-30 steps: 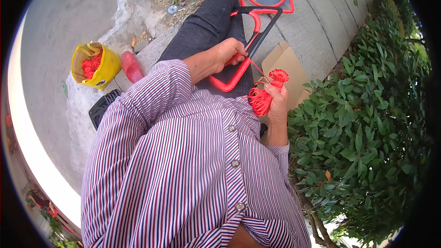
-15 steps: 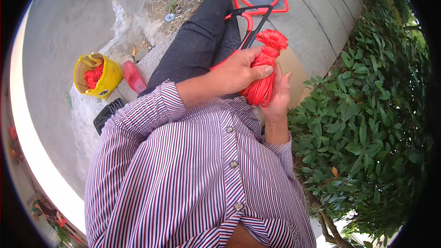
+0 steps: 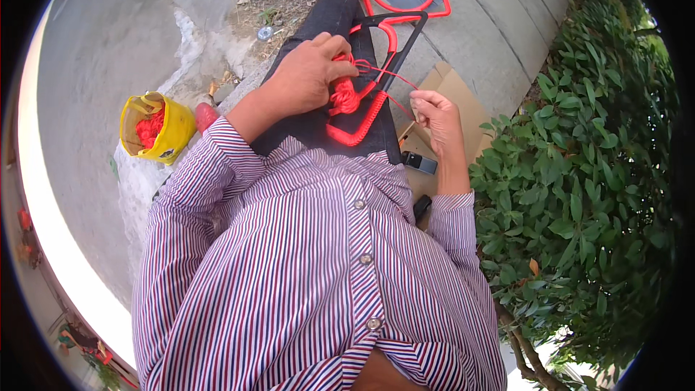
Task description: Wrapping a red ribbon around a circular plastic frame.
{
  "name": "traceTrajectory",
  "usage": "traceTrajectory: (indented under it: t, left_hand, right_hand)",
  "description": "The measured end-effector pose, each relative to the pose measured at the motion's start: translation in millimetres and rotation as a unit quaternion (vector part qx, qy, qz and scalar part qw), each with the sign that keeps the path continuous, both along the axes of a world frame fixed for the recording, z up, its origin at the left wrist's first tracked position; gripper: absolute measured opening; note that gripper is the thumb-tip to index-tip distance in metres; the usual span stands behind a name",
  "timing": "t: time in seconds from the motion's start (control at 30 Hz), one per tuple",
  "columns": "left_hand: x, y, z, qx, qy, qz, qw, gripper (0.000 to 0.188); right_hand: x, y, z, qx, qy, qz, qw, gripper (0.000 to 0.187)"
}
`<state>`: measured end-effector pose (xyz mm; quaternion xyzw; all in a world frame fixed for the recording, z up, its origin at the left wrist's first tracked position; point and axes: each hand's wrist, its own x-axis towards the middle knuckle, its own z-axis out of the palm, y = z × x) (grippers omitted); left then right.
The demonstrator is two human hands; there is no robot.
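Observation:
My left hand (image 3: 308, 76) is closed round a bundle of shiny red cord (image 3: 344, 96) above my lap; the hand covers part of it. From the bundle a thin red strand (image 3: 391, 73) runs to the right. My right hand (image 3: 439, 122) pinches that strand between thumb and fingertips, apart from the bundle. Below the hands a black frame (image 3: 410, 42) with rounded corners rests on my legs. Red cord is wound tightly along its near side (image 3: 356, 135), and a red curved part shows inside it.
At left stands a yellow bucket (image 3: 177, 127) with red cord inside. A red-rimmed frame with a round opening (image 3: 441, 1) lies ahead. On the right are an open cardboard box (image 3: 452, 87), a small dark device (image 3: 420, 163) and a leafy hedge (image 3: 572, 203).
My left hand has moved left and away from me with the cord bundle. My right hand has left the bundle and drawn a strand out to the right. The wound frame is now uncovered.

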<state>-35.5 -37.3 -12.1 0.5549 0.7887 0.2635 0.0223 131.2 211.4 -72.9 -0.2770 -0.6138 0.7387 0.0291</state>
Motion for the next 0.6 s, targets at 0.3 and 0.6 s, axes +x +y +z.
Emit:
traceTrajectory:
  t: [0.3, 0.6]
  left_hand:
    - [27.1, 31.2, -17.6, -0.206, -0.202, 0.05, 0.956, 0.029]
    - [13.6, 43.6, -52.2, 0.145, -0.167, 0.105, 0.97, 0.02]
  right_hand:
    - [-20.0, -39.4, 14.8, 0.241, -0.022, 0.253, 0.937, 0.037]
    - [5.3, 3.2, 30.7, 0.19, 0.157, -0.067, 0.967, 0.029]
